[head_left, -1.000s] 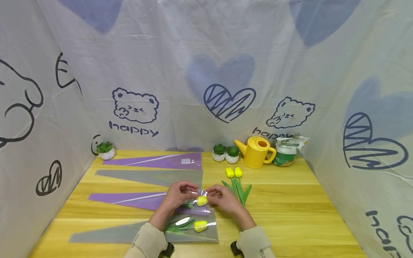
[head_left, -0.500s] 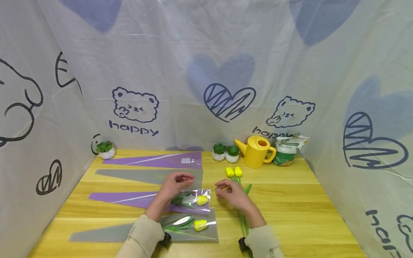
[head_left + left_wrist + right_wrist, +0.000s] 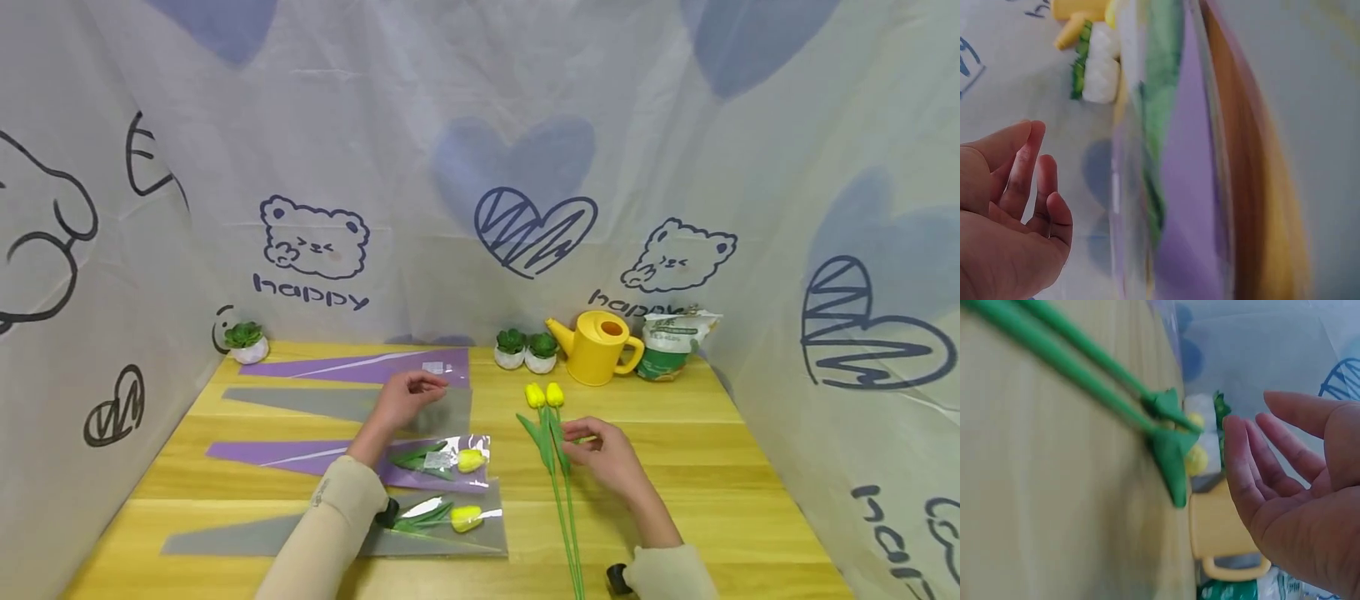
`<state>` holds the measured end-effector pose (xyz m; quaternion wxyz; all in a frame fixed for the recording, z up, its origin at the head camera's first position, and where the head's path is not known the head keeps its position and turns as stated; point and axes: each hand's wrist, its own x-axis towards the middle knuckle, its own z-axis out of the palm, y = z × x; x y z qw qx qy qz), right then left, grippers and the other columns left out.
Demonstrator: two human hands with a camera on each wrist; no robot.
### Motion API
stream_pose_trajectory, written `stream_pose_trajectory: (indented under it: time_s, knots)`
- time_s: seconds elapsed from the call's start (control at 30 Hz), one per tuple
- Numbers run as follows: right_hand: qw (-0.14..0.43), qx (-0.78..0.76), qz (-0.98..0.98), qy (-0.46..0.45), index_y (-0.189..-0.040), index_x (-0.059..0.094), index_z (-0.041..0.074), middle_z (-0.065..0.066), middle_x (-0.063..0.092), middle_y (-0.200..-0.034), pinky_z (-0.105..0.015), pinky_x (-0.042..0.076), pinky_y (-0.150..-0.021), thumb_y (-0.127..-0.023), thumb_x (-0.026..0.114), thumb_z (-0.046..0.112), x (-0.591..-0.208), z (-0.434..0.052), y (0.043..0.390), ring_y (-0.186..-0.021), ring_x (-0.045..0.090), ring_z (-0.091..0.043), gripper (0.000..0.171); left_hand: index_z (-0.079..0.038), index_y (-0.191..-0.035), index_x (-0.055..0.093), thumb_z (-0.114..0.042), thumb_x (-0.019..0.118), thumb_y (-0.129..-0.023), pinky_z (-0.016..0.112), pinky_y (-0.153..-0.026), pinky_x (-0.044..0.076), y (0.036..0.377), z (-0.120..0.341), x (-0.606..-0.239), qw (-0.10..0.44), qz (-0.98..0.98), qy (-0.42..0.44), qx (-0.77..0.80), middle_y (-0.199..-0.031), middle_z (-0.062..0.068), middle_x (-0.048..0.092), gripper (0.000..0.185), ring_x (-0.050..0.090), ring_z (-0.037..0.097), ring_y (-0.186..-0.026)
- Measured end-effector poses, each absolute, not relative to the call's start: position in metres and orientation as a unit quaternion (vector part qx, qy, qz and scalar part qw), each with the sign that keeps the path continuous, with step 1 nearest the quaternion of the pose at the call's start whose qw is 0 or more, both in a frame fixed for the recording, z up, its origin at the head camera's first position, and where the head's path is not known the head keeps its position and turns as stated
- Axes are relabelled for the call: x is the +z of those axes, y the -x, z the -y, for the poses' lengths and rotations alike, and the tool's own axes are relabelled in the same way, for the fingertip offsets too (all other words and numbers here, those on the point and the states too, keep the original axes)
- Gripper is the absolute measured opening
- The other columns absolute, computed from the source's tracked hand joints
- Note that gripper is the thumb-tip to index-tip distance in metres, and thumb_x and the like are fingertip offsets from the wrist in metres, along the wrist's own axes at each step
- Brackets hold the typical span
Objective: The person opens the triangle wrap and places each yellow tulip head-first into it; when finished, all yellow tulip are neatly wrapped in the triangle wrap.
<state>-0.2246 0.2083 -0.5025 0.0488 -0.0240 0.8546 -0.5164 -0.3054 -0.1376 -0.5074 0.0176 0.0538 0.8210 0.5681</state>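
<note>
From the head view, the left hand (image 3: pixel 403 400) hovers with loose, empty fingers over a grey sleeve (image 3: pixel 337 404) near the bench's (image 3: pixel 712 467) back edge. The right hand (image 3: pixel 609 457), fingers relaxed and holding nothing, sits just beside two yellow tulips (image 3: pixel 551 433) lying mid-bench. The left wrist view shows the fingers (image 3: pixel 1035 181) gently curled and empty. The right wrist view shows open fingers (image 3: pixel 1254 469) near the green stems (image 3: pixel 1085 369).

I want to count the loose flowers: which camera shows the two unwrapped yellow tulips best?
The head view: both unwrapped yellow tulips lie whole beside the right hand. The right wrist view shows only green stems and leaves, blurred; the left wrist view shows none.
</note>
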Motion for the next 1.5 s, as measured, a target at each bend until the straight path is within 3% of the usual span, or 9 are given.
stream_pose_trajectory:
  time_s: [0.33,0.47,0.63,0.87,1.1,1.5]
  knots:
    - [0.116,-0.531,-0.840,0.002,-0.124,0.065,-0.007,-0.014,0.073,-0.099,-0.036,0.063,-0.070,-0.098,0.069,0.005,-0.524,-0.234,0.210,-0.081,0.072,-0.023,0.029,0.009,-0.121,0.069,0.008,0.074,-0.088,0.034,-0.083,0.059,0.328,0.132,-0.524,0.050,-0.819,-0.087,0.565,-0.112,0.025,0.075,0.034,0.072,0.029,-0.094]
    - [0.144,-0.541,-0.829,0.018,-0.122,0.064,-0.010,-0.014,0.073,-0.094,-0.035,0.062,-0.068,-0.098,0.069,0.006,-0.531,-0.233,0.209,-0.078,0.071,-0.022,0.030,0.006,-0.121,0.070,0.008,0.078,-0.084,0.026,-0.080,0.056,0.327,0.130,-0.535,0.075,-0.824,-0.081,0.555,-0.112,0.022,0.075,0.039,0.072,0.025,-0.094]
    - [0.141,-0.543,-0.827,0.019,-0.119,0.064,-0.010,-0.012,0.072,-0.088,-0.032,0.061,-0.065,-0.095,0.070,0.005,-0.534,-0.229,0.210,-0.074,0.070,-0.020,0.029,0.004,-0.120,0.071,0.005,0.081,-0.082,0.024,-0.078,0.053,0.323,0.128,-0.540,0.095,-0.840,-0.089,0.527,-0.109,0.019,0.075,0.039,0.069,0.022,-0.094]
    - [0.152,-0.567,-0.809,0.007,-0.113,0.062,-0.012,-0.012,0.072,-0.081,-0.030,0.059,-0.058,-0.092,0.072,0.001,-0.538,-0.222,0.211,-0.063,0.069,-0.016,0.026,0.003,-0.114,0.074,0.010,0.084,-0.077,0.026,-0.079,0.053,0.321,0.125,-0.540,0.084,-0.853,-0.083,0.508,-0.106,0.018,0.076,0.039,0.066,0.022,-0.091]
    - [0.166,-0.564,-0.809,-0.015,-0.104,0.064,-0.009,-0.008,0.068,-0.075,-0.028,0.056,-0.053,-0.088,0.077,0.001,-0.541,-0.215,0.209,-0.057,0.065,-0.014,0.023,-0.001,-0.109,0.076,0.008,0.086,-0.075,0.024,-0.071,0.054,0.320,0.124,-0.541,0.077,-0.859,-0.060,0.503,-0.100,0.012,0.078,0.036,0.068,0.017,-0.084]
    - [0.174,-0.551,-0.816,-0.006,-0.099,0.065,-0.008,-0.009,0.067,-0.074,-0.030,0.057,-0.055,-0.085,0.079,-0.001,-0.537,-0.216,0.211,-0.057,0.066,-0.015,0.021,-0.001,-0.103,0.079,0.000,0.088,-0.078,0.025,-0.079,0.058,0.320,0.127,-0.546,0.067,-0.848,-0.038,0.524,-0.091,0.011,0.081,0.027,0.077,0.019,-0.085]
